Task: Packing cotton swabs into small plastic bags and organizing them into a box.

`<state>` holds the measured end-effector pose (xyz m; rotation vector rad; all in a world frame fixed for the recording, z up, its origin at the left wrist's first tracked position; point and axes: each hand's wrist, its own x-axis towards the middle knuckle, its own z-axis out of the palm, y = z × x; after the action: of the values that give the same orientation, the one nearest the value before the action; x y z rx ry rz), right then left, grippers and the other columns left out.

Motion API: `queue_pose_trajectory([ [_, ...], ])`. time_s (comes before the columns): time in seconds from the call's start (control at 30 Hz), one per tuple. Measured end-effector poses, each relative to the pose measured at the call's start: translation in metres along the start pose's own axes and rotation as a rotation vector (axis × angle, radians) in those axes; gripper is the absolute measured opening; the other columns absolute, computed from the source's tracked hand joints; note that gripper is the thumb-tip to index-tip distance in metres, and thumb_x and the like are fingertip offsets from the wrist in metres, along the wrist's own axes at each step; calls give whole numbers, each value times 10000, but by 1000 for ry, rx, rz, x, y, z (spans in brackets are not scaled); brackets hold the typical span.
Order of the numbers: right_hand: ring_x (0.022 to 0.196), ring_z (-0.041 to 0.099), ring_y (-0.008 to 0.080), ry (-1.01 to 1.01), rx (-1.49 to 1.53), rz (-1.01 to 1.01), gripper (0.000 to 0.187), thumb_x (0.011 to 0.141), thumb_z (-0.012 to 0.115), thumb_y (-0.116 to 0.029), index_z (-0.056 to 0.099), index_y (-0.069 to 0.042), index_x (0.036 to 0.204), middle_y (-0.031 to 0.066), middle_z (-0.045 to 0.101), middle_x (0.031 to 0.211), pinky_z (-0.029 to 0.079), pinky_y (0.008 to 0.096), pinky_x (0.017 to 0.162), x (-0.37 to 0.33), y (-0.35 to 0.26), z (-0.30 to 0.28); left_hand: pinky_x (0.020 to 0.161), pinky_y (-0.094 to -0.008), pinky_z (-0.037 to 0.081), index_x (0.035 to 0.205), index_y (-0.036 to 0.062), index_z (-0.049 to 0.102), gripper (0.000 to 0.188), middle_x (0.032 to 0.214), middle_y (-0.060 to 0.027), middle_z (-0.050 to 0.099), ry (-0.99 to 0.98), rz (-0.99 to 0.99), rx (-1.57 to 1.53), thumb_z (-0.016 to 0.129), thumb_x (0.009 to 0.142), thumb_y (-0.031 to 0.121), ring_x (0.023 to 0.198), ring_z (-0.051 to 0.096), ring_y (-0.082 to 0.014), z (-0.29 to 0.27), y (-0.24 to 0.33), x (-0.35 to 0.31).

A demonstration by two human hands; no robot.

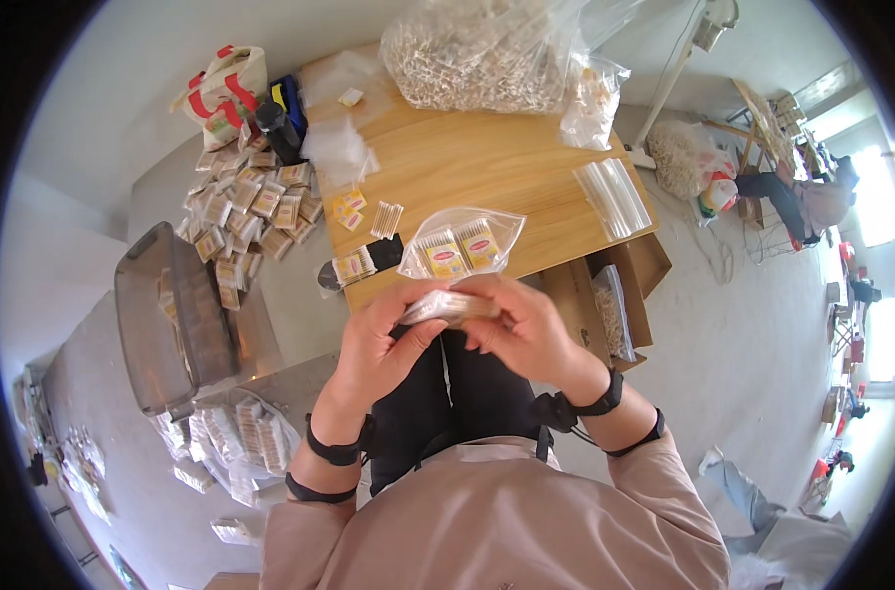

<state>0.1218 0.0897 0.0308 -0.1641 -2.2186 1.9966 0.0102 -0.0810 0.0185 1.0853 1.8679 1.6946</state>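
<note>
Close in front of my body, both hands grip a small clear-wrapped packet of cotton swabs (447, 307), partly covered by the fingers. My left hand (383, 329) closes around its left end, the thumb lying along the near side. At the other end, my right hand (521, 320) pinches it with bent fingers. Just beyond the hands, on the table's near edge, lies a clear plastic bag (504, 228) with two swab packets (444, 254) in it, their cards yellow and white. Left of the bag, another swab packet (354, 265) rests on a black pad (384, 253).
On the wooden table (487, 157) are a loose bundle of swabs (387, 220), yellow cards (348, 208), clear sleeves (612, 199) and a big bag of swabs (477, 59). At left are piled packets (260, 202) and a grey bin (177, 320); an open carton (575, 315) stands right.
</note>
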Motion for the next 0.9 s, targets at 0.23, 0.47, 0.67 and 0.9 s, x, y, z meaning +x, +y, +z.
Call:
queue_pose_trajectory([
  [0.23, 651, 587, 100, 283, -298, -116, 270, 839, 684, -79, 605, -20, 1090, 35, 620, 815, 481, 244, 587, 23, 6, -66, 789, -302, 477, 1105, 34, 571, 291, 992, -81, 606, 410, 69, 230, 656, 827, 35, 896, 580, -195, 4, -55, 11],
  [0.47, 653, 605, 283, -26, -1155, -448, 158, 741, 618, -27, 596, -60, 894, 116, 541, 819, 488, 372, 548, 65, 8, -53, 664, -301, 486, 1122, 43, 520, 371, 909, -85, 553, 515, -88, 437, 685, 790, 65, 754, 563, -167, 23, -60, 43],
  [0.67, 646, 588, 329, -203, -1319, -295, 178, 734, 603, -11, 537, -34, 898, 141, 507, 879, 485, 424, 554, 64, 11, -38, 634, -280, 475, 1068, 15, 537, 320, 850, -69, 546, 428, -171, 270, 629, 763, -20, 697, 542, -156, 26, -65, 41],
  [0.9, 755, 615, 366, -339, -1089, -328, 180, 745, 589, -2, 542, -8, 918, 158, 561, 920, 511, 431, 612, 70, 24, -47, 610, -217, 443, 1105, 21, 527, 322, 839, -9, 525, 430, -217, 116, 589, 799, -59, 698, 504, -66, 31, -61, 39],
])
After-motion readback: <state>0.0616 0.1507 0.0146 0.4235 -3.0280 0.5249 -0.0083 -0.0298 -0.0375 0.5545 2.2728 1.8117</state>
